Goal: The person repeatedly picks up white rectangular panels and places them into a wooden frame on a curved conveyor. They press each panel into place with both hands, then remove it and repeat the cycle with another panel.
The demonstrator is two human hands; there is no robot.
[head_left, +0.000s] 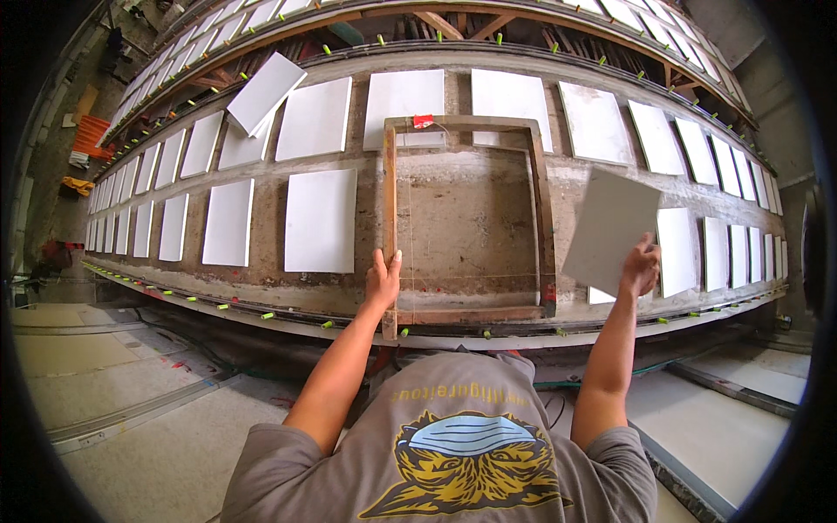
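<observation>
A rectangular wooden frame point(390, 200) lies over the middle of the long worktable, its far end overlapping two white boards. I cannot tell whether a sheer mesh spans it. My left hand point(382, 277) is closed on the frame's left rail, near the front corner. To the right of the frame, my right hand point(641, 266) grips a thin rectangular board point(610, 222) by its lower right edge. That board is raised and tilted, its visible face in grey shade. Part of another white board point(602, 296) shows beneath it.
White boards point(320, 220) lie in two rows along the table point(349, 295). At the back left, one board point(266, 91) rests askew on another. Small green pegs point(403, 332) line the edges. A red piece point(423, 121) sits on the frame's far rail. Another board-covered table stands beyond.
</observation>
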